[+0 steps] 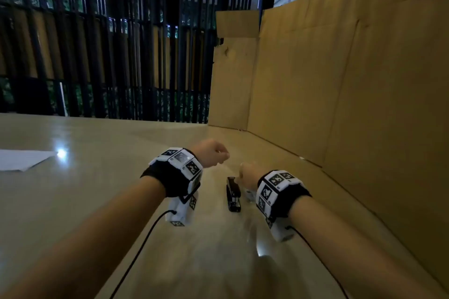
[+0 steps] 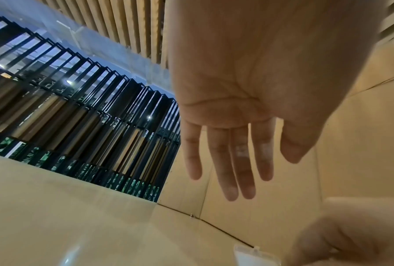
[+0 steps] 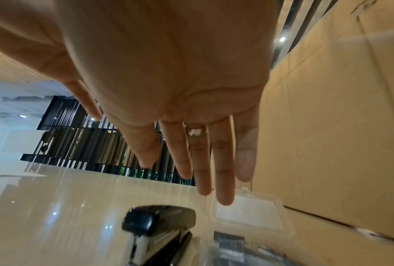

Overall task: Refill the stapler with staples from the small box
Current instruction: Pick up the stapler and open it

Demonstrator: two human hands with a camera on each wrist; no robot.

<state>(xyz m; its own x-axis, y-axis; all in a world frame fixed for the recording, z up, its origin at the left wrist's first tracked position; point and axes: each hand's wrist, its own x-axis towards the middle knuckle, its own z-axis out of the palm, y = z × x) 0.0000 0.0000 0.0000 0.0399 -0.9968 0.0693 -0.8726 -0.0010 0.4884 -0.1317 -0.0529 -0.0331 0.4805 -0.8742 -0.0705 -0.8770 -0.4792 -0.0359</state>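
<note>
A black stapler point(image 1: 233, 198) lies shut on the beige table, pointing away from me. In the right wrist view the stapler point(image 3: 159, 226) sits just left of a small clear plastic box point(image 3: 248, 214) whose lid stands open, with dark staples point(image 3: 230, 241) inside. In the head view my right wrist hides most of the box point(image 1: 249, 194). My right hand point(image 3: 202, 162) hovers above stapler and box, fingers straight, holding nothing. My left hand point(image 2: 232, 162) hangs in the air left of the stapler, fingers spread and empty. Both hands point(image 1: 213, 153) point(image 1: 247, 172) are above the table.
A tall cardboard wall point(image 1: 340, 80) runs along the right side and back right of the table point(image 1: 97, 177). A white paper sheet point(image 1: 21, 159) lies at the far left. A black slatted fence point(image 1: 109, 56) stands behind. Cables trail from both wrists.
</note>
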